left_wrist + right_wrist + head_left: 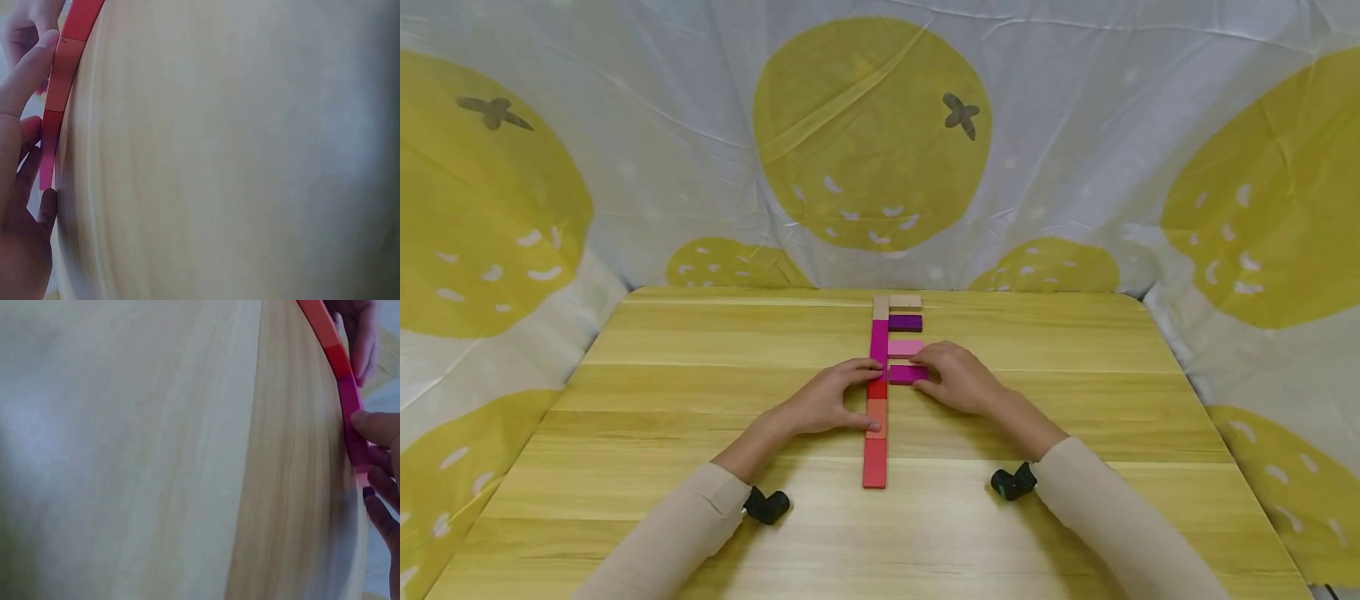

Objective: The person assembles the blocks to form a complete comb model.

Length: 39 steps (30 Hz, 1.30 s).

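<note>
A straight column of flat blocks runs away from me on the table: a red block (875, 464) nearest, then an orange block (877, 408), a bright red block (877, 389), a magenta stretch (878, 342) and a natural wood block (881, 307). My left hand (823, 398) lies along its left side, thumb on the orange block, fingertips on the magenta part, fingers spread. On the right side, my right hand (958, 379) pinches the outer end of a magenta block (907, 375) that lies crosswise beside the column. In the right wrist view its thumb (375, 427) touches magenta.
Beyond that block, more crosswise blocks line the column's right side: a pink block (905, 348), a purple block (906, 323) and a wood block (906, 303). The wooden table (700, 333) ends at a patterned cloth (1045, 167) behind.
</note>
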Each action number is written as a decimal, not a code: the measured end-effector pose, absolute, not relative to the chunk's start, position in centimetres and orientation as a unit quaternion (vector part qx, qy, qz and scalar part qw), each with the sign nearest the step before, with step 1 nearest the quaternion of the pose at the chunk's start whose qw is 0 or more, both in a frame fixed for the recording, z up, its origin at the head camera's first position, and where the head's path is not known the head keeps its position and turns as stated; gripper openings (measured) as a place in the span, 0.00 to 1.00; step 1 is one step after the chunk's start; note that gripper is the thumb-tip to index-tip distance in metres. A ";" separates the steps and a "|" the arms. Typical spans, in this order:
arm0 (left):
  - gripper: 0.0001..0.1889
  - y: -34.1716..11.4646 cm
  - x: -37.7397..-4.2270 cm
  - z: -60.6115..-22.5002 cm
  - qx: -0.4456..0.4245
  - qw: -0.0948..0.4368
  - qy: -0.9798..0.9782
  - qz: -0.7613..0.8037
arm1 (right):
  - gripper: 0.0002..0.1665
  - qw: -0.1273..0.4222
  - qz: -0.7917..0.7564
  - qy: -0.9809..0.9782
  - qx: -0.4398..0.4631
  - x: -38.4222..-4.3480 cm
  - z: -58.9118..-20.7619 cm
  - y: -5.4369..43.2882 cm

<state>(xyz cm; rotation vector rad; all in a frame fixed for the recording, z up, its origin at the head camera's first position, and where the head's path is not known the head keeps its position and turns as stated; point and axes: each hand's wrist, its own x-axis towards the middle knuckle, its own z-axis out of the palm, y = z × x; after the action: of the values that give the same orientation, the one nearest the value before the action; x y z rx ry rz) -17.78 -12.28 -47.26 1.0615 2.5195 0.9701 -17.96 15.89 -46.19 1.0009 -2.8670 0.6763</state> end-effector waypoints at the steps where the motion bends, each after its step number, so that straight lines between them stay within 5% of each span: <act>1: 0.45 -12.3 -17.8 -47.3 0.362 0.121 0.863 0.331 | 0.22 0.015 0.217 -0.922 0.321 -17.9 -46.2 16.1; 39: 0.42 -11.9 -18.2 -46.5 0.380 0.119 0.866 0.301 | 0.19 0.020 0.209 -0.914 0.346 -18.3 -46.6 17.1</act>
<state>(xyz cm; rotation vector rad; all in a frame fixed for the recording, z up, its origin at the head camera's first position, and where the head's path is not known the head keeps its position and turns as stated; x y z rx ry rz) -18.20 -11.87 -46.46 1.1120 2.5327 0.8788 -18.32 17.08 -46.62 1.0724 -2.8362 0.6487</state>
